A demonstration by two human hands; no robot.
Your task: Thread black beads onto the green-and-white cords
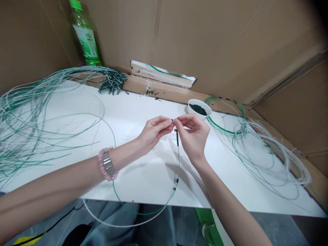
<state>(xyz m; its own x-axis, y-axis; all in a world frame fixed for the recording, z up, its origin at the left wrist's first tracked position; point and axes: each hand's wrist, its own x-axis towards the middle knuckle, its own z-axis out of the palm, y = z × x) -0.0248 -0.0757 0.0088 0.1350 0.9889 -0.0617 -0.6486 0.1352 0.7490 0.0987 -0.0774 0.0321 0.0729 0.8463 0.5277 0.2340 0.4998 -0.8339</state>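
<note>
Near the middle of the view, my left hand (155,132) and my right hand (192,134) meet fingertip to fingertip. Each hand pinches with thumb and index finger around a small dark bead (172,121) between them. A short strand of black beads (177,138) hangs below my right fingers. From it a thin cord (178,160) runs down, with a few more dark beads (176,181) lower on it, and loops past the table's front edge. Just behind my right hand stands a white bowl (189,108) holding dark beads (198,109).
Green and white cords (30,102) spread over the left side, ending in a beaded bundle (112,81). Coiled cords (276,157) lie at right. A green bottle (88,42) stands back left by cardboard walls (205,41). Loose beads (152,92) lie along the white table's (143,188) back edge.
</note>
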